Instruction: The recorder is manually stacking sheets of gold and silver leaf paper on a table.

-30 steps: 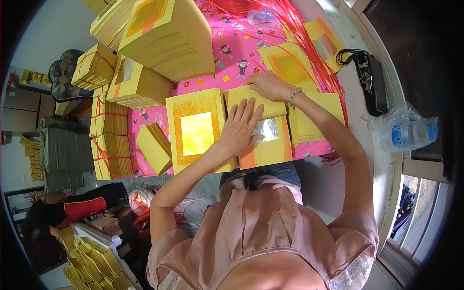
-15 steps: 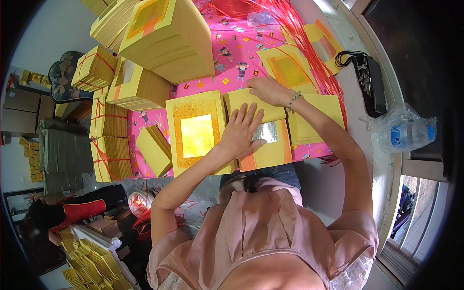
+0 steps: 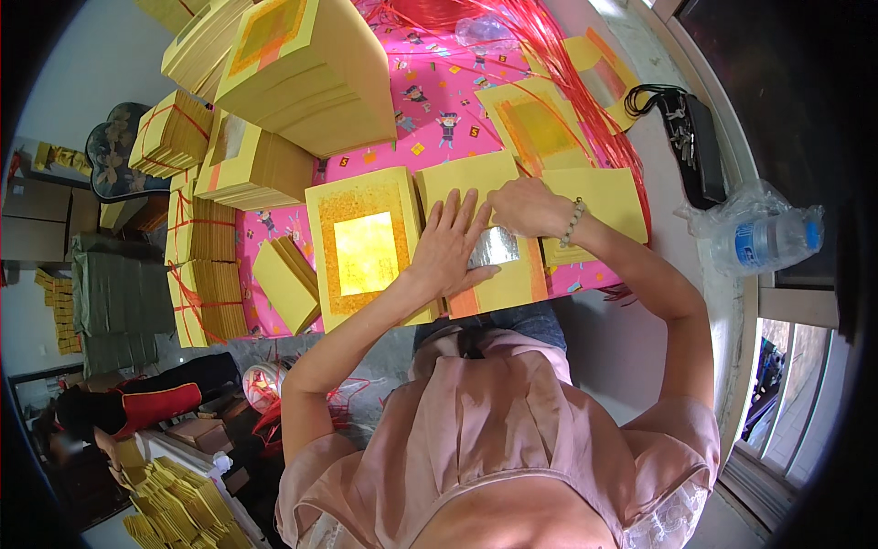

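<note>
Head view shows the left hand [image 3: 453, 245] lying flat, fingers spread, on the yellow sheet with the silver foil square [image 3: 494, 249], with its heel over the seam where that sheet meets the stack of yellow paper with the gold foil square [image 3: 366, 247]. A second ago this hand lay more over the gold-square stack; it has since slid right, so the gold square is bare and the palm now presses the silver-square sheet. The right hand [image 3: 529, 206], a bead bracelet [image 3: 572, 222] at its wrist, is curled with its fingertips together on the far edge of the plain yellow sheet [image 3: 466, 183] just beyond the silver foil. It has shifted a little nearer and left since the earlier pictures. Whether it truly pinches that edge or only rests on it, I cannot tell.

By this reading, one hand pins the sheet down while the other works at the paper's edge, as in lifting or squaring a single leaf.

Both sheets lie on the pink patterned cloth [image 3: 430, 128] that covers the table, near its close edge, right in front of the person. Tied bundles of yellow paper [image 3: 206, 265] stand at the left, a large loose stack [image 3: 302, 73] at the far left, and red strings [image 3: 549, 64] trail across the far right. A plastic water bottle [image 3: 764, 240] lies on the ledge at right, well apart from the work, as before.
</note>
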`<state>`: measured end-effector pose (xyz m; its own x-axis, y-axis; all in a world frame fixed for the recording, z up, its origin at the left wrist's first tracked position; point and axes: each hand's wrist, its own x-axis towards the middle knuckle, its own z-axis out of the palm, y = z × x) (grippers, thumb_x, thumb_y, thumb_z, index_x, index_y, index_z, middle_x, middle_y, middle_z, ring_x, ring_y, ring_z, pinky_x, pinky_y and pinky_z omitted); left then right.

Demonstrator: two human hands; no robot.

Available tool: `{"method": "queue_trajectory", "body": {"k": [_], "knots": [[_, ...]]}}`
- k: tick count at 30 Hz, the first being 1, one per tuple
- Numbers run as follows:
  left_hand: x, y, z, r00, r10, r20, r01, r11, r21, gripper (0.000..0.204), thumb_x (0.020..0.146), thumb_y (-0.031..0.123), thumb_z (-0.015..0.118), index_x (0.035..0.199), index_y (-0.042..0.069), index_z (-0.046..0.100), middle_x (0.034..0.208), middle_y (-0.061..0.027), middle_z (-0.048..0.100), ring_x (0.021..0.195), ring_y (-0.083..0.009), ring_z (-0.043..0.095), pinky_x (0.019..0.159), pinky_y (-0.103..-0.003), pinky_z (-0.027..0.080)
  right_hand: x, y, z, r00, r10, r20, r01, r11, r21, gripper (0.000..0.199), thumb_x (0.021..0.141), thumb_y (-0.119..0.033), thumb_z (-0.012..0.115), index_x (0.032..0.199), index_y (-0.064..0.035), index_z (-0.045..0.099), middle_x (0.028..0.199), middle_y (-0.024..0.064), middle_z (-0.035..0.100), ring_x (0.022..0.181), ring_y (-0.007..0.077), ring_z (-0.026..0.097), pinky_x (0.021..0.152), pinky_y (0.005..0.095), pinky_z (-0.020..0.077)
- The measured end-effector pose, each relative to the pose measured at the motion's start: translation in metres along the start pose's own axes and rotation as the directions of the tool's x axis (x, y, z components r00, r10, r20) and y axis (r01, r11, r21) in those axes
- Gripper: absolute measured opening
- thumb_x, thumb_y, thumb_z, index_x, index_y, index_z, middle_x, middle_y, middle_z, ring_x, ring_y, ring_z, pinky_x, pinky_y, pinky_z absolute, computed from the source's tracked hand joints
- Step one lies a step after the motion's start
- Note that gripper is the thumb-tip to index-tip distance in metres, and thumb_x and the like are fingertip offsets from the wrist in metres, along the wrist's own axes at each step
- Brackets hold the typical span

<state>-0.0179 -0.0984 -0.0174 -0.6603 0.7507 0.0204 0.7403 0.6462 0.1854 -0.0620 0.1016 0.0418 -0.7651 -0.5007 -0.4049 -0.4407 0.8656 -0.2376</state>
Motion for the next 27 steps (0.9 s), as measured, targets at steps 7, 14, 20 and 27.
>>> {"method": "queue_trajectory", "body": {"k": [7,14,20,27], "knots": [[0.0,0.002,0.001,1.0,0.01,-0.011,-0.01,1.0,-0.012,0.099,0.085,0.068,0.059,0.153,0.0,0.033,0.159,-0.0274,0.026,0.146,-0.0485,0.024,0.119,-0.056,0.022,0.005,0.009,0.024,0.996,-0.065,-0.053,0.065,0.998,-0.003,0.021,0.086,-0.011,0.063,0.102,-0.0063,0.076,0.096,0.0234,0.071,0.096,0.0393,0.069,0.083,0.0463,0.0553],[-0.001,0.002,-0.003,0.997,0.039,-0.071,-0.038,0.999,0.014,0.096,0.085,0.067,0.06,0.149,0.0,0.039,0.154,-0.0258,0.033,0.143,-0.0457,0.028,0.119,-0.056,0.022,0.013,0.013,0.031,0.993,-0.091,-0.077,0.088,0.996,-0.03,0.023,0.087,-0.018,0.064,0.099,0.0008,0.071,0.088,0.0264,0.069,0.09,0.042,0.068,0.082,0.0491,0.0527],[-0.017,0.022,-0.02,0.996,-0.026,0.084,0.016,0.993,0.119,0.091,0.089,0.061,0.058,0.147,-0.007,0.039,0.151,-0.0241,0.037,0.14,-0.0412,0.033,0.117,-0.049,0.028,0.011,0.015,0.029,0.997,-0.052,-0.048,0.052,0.999,-0.004,0.028,0.089,-0.023,0.065,0.089,0.0052,0.069,0.088,0.0279,0.068,0.09,0.0425,0.068,0.082,0.0494,0.0522],[-0.025,0.019,-0.006,1.0,-0.025,0.018,0.024,0.996,0.089,0.092,0.09,0.059,0.058,0.146,-0.01,0.037,0.15,-0.0244,0.036,0.137,-0.0396,0.036,0.114,-0.046,0.034,0.013,0.003,0.027,0.998,-0.008,-0.068,0.01,1.0,0.029,0.033,0.089,-0.029,0.069,0.09,0.0044,0.071,0.09,0.0256,0.07,0.092,0.0417,0.069,0.081,0.0485,0.054]]}}
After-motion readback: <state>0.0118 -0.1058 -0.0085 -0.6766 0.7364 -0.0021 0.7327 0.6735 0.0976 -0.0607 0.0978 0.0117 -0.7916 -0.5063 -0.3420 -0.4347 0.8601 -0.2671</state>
